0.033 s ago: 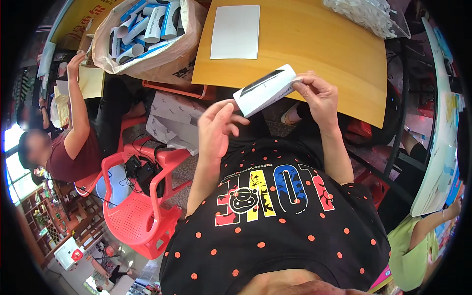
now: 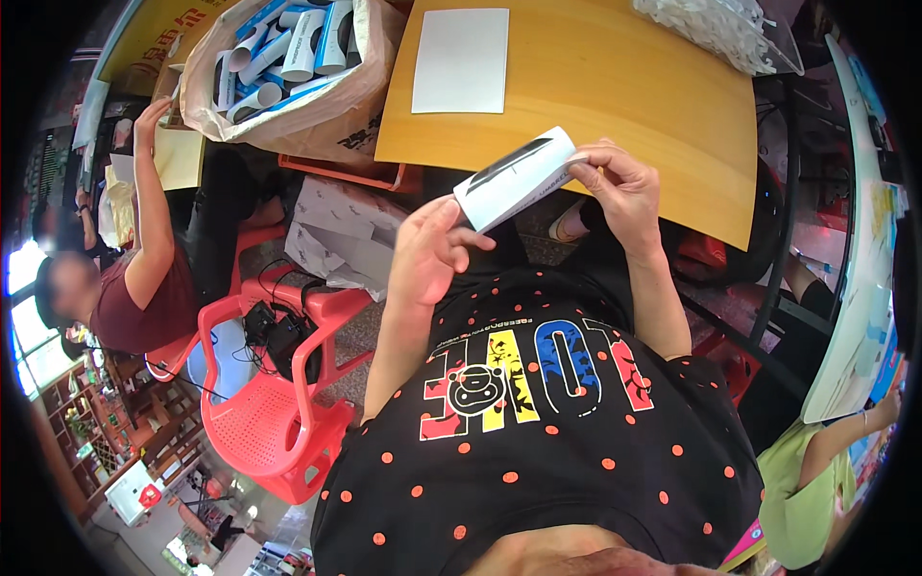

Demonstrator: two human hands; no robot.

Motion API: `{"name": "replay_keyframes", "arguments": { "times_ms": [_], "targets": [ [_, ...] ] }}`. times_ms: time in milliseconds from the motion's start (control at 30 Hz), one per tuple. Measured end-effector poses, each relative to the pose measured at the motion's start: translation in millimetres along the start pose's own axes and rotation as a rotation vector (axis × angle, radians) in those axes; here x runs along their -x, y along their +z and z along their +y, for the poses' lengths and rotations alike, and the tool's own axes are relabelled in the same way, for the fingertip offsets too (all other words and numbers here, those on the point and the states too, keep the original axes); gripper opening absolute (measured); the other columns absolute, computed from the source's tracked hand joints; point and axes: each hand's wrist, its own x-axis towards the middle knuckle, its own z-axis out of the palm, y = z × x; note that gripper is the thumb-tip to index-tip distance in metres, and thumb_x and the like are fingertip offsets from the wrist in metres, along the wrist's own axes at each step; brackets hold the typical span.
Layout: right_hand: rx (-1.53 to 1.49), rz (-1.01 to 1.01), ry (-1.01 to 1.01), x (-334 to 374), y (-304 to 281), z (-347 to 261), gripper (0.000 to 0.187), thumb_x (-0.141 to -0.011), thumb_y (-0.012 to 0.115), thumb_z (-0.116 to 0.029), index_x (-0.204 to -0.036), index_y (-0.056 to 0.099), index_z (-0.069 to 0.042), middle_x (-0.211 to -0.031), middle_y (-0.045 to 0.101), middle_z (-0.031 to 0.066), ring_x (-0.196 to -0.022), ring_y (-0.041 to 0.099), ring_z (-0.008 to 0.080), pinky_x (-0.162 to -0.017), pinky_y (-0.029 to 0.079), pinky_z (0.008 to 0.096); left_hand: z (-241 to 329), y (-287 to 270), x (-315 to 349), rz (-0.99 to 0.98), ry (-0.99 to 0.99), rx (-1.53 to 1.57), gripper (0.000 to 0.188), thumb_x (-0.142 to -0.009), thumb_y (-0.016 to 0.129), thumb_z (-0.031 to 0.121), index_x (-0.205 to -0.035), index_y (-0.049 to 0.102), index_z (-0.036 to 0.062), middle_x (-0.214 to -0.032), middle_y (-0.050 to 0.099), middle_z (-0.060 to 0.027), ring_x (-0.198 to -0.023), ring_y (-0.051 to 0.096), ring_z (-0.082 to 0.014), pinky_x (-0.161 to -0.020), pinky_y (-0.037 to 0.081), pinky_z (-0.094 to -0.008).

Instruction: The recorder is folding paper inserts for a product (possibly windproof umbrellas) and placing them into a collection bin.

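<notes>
Carton [image 2: 517, 179], white, flat, gripped at both ends: left hand [image 2: 429, 252] lower end, right hand [image 2: 622, 187] upper; counter [image 2: 624, 106] just beyond.

The white box's [image 2: 517, 179] ends are covered by the left hand [image 2: 429, 252] and right hand [image 2: 622, 188]. The bag of white parts [image 2: 715, 29] is cut off at the upper edge, its contents too small to identify.

both forearms raised from lower edge, left hand [image 2: 429, 252] curled with fingers pinched, right hand [image 2: 624, 190] higher, fingers bent and pinched, wrists apart, palms facing inward
</notes>
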Motion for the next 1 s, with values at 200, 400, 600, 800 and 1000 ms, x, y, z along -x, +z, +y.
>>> {"name": "replay_keyframes", "arguments": {
  "times_ms": [200, 400, 600, 800, 1000],
  "targets": [
    [-0.128, -0.011, 0.173, 2.5, 3.6, -1.9, 0.011, -0.081, 0.071, -0.006, -0.088, 0.069, 0.003, -0.085, 0.068, 0.0050, -0.076, 0.061, 0.0080, -0.068, 0.049, 0.0215, -14.3, 3.5, -7.4, 0.051, -0.043, -0.198, 0.024, -0.091, 0.058, 0.006, -0.110, 0.059, -0.0069, -0.096, 0.066, -0.0165, -0.051, 0.066, -0.0179, -0.026, 0.033, -0.0173],
    [-0.133, 0.003, 0.315, 5.0, -2.1, 12.1, 0.014, -0.081, 0.073, -0.012, -0.085, 0.068, 0.001, -0.079, 0.068, 0.0056, -0.071, 0.061, 0.0080, -0.063, 0.048, 0.0201, -22.3, 5.6, -6.7, 0.033, 0.021, -0.339, 0.023, -0.093, 0.054, 0.006, -0.111, 0.060, -0.0069, -0.102, 0.065, -0.0191, -0.067, 0.069, -0.0235, -0.040, 0.048, -0.0205],
    [-0.159, 0.017, 0.343, 3.1, 5.6, 11.5, 0.013, -0.081, 0.072, -0.011, -0.084, 0.066, 0.001, -0.077, 0.067, 0.0056, -0.068, 0.060, 0.0069, -0.062, 0.047, 0.0198, -27.7, 5.0, -9.4, 0.053, 0.049, -0.149, 0.026, -0.094, 0.052, 0.007, -0.115, 0.058, -0.0061, -0.107, 0.064, -0.0201, -0.098, 0.066, -0.0311, -0.078, 0.057, -0.0334],
    [-0.158, 0.052, 0.344, 3.2, 8.9, 19.9, 0.012, -0.080, 0.072, -0.009, -0.084, 0.065, 0.001, -0.079, 0.068, 0.0060, -0.071, 0.061, 0.0075, -0.066, 0.048, 0.0206, -24.4, 8.8, -10.2, 0.068, 0.091, -0.028, 0.025, -0.092, 0.055, 0.004, -0.114, 0.058, -0.0068, -0.107, 0.064, -0.0197, -0.097, 0.066, -0.0291, -0.083, 0.056, -0.0362],
    [-0.237, 0.026, 0.385, 2.4, 13.8, 12.6, 0.015, -0.081, 0.071, -0.006, -0.092, 0.066, 0.003, -0.083, 0.069, 0.0080, -0.075, 0.063, 0.0096, -0.071, 0.050, 0.0216, -36.8, 5.0, -16.1, 0.206, 0.228, -0.254, 0.021, -0.088, 0.061, 0.001, -0.108, 0.061, -0.0056, -0.099, 0.067, -0.0178, -0.084, 0.069, -0.0255, -0.071, 0.058, -0.0308]
  ]
}}
